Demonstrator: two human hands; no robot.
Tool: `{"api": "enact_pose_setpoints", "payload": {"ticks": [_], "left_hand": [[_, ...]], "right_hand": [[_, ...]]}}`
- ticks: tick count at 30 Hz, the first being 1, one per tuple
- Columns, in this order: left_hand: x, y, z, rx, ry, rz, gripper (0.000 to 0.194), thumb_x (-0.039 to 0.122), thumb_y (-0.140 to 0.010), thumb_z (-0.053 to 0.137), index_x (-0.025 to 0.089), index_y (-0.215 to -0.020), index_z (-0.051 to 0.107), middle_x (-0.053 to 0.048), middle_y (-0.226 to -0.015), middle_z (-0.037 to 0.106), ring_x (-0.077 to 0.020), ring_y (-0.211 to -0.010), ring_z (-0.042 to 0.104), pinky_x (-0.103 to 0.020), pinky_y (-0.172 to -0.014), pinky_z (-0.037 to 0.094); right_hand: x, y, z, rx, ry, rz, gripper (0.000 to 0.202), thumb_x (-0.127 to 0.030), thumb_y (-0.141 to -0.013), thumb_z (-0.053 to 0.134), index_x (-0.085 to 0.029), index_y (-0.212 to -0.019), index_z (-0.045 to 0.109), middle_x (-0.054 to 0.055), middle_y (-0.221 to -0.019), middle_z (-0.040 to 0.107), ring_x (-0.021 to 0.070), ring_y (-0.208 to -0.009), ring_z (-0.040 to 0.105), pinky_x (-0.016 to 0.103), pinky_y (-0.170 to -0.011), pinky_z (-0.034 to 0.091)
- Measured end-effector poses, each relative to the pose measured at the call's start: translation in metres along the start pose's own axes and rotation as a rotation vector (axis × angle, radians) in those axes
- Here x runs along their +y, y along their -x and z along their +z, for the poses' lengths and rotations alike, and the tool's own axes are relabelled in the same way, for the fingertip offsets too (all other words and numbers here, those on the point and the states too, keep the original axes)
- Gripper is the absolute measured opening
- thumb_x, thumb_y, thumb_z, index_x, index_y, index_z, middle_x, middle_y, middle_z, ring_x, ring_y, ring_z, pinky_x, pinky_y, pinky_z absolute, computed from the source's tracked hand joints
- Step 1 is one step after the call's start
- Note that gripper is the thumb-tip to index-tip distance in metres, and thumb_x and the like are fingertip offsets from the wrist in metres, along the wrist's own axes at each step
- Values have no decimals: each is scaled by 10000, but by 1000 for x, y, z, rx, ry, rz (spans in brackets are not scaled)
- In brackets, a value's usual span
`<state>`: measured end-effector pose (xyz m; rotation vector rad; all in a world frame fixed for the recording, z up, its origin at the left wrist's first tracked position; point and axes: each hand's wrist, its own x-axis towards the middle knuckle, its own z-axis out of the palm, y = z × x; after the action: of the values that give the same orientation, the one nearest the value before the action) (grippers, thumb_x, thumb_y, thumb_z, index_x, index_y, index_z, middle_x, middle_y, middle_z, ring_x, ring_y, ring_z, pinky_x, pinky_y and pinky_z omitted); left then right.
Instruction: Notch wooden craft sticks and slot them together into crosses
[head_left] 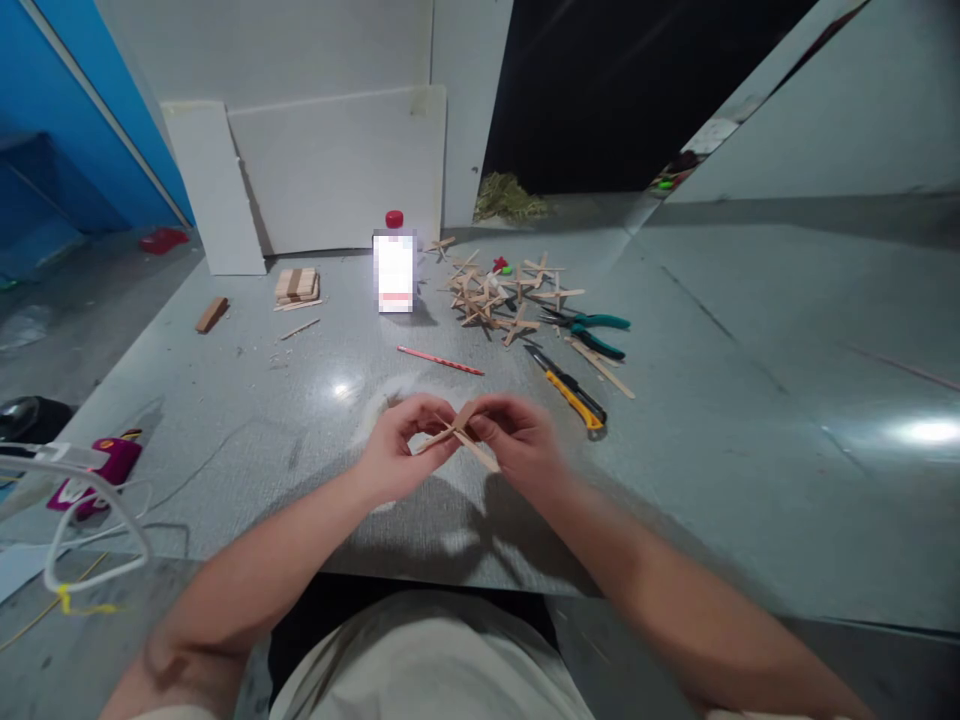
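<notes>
Both hands meet over the grey table near its front edge. Crossed wooden sticks (477, 452) sit between them. My left hand (401, 450) pinches the left ends of the sticks, with thumb and fingers closed. My right hand (525, 445) grips a small brown piece (464, 414) at the top of the crossing, fingers closed, and looks slightly blurred. Beyond the hands lies a red pencil (440, 360). To the right is a yellow and black utility knife (571, 392).
Behind are a pile of crossed sticks (480, 300), green-handled pliers (592, 328), a blurred bottle with a red cap (394, 219), a banded stick bundle (298, 284) and a brown block (212, 314). White cables (97, 480) lie at the left edge.
</notes>
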<state>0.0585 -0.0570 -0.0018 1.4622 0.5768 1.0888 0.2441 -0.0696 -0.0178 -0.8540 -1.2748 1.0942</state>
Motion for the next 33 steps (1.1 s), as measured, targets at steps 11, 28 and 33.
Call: {"api": "enact_pose_setpoints", "payload": {"ticks": [11, 28, 33], "left_hand": [[6, -3, 1, 20, -78, 31, 368, 521, -943, 810, 180, -997, 680, -16, -806, 733, -126, -699, 717, -263, -711, 602], [2, -1, -9, 123, -559, 306, 392, 162, -953, 704, 241, -1336, 663, -3, -876, 778, -125, -722, 702, -261, -733, 571], [-2, 1, -10, 162, -677, 402, 469, 196, -966, 723, 267, -1416, 611, -37, -1022, 836, -185, -923, 810, -315, -855, 614]], "right_hand": [[-1, -3, -3, -8, 179, -135, 316, -594, -969, 767, -277, -973, 782, 36, -956, 780, 199, -850, 737, 358, -781, 602], [-4, -7, -14, -115, 279, -288, 173, -444, -976, 777, -292, -1043, 729, 26, -920, 738, 202, -812, 688, 359, -752, 589], [4, -5, -9, -142, 293, -303, 58, -327, -990, 768, -288, -1015, 733, 26, -997, 774, 185, -872, 721, 341, -787, 580]]}}
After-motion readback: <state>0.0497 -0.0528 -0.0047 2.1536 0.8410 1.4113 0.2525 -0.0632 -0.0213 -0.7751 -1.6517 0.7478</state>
